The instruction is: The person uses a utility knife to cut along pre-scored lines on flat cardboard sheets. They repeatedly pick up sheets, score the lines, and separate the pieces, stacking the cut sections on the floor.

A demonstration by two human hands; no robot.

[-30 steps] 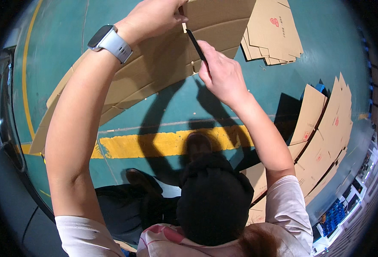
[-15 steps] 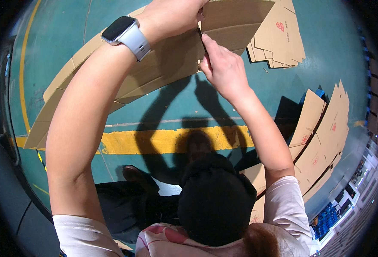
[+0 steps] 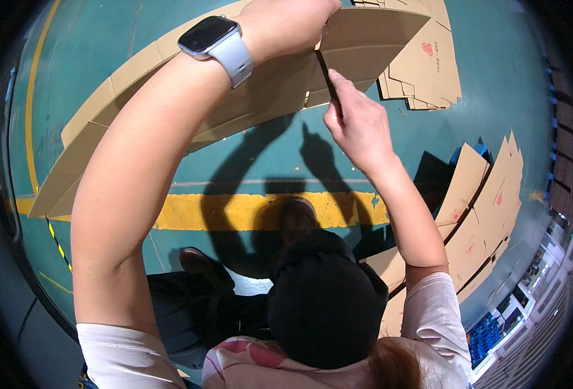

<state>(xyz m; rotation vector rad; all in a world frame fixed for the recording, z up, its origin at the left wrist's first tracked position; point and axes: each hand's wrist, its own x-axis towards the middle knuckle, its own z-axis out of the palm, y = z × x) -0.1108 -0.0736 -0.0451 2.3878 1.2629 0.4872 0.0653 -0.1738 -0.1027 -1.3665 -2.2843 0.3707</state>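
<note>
Left hand point(image 3: 291, 27), right hand point(image 3: 363, 126) and cardboard sheet point(image 3: 267, 97) shifted rightward, now upper centre. Right grip pinches a black tool point(image 3: 323, 65) overlapping the sheet; left grip: cannot tell (fingertips hidden). Work apparently continues there.

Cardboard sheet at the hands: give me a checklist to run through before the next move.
1. Left hand at the cardboard sheet: ok.
2. Firmness of its hold: cannot tell, fingertips mostly hidden.
3. Slim black tool held in the right hand: ok.
4. Tool tip through the sheet or only against it: cannot tell.
5. Left fingers well clear of the tool's far end: not ok, they are close by.
6. Right hand clear of the flat cardboard stack: ok.
</note>
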